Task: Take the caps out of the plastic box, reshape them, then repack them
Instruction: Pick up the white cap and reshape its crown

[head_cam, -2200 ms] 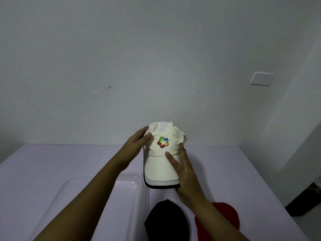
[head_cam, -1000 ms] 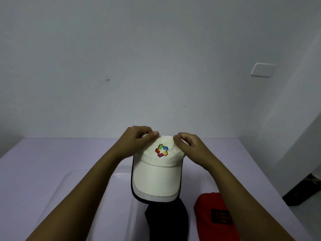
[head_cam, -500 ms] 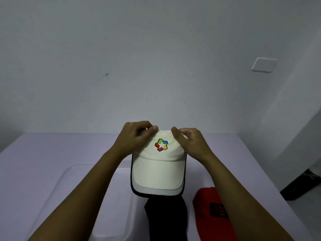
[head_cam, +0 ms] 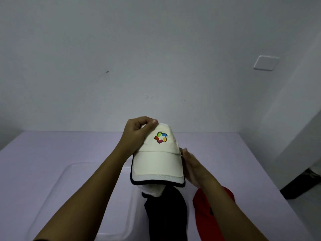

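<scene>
Holding the white cap (head_cam: 159, 159) off the surface (head_cam: 52, 150), the person has it at 12 o'clock in front of them. Its long axis runs from crown at 12 to brim at 6, with the logo facing up toward the camera. The left hand (head_cam: 137, 134) has its fingers curled tight round the top of the crown, at 10 o'clock of the logo. The right hand (head_cam: 192, 167) sits at 3 o'clock of the cap with its thumb where brim meets crown. Its other fingers are hidden beneath, so it reads as a pinch. Reshaping looks like the step in hand. The plastic box (head_cam: 69, 169) lies at 7 o'clock of the cap, nearer the left hand, so that hand would likely lead the repacking. A black cap (head_cam: 166, 214) lies at 6 and a red cap (head_cam: 206, 211) at 5, both outside the box.
</scene>
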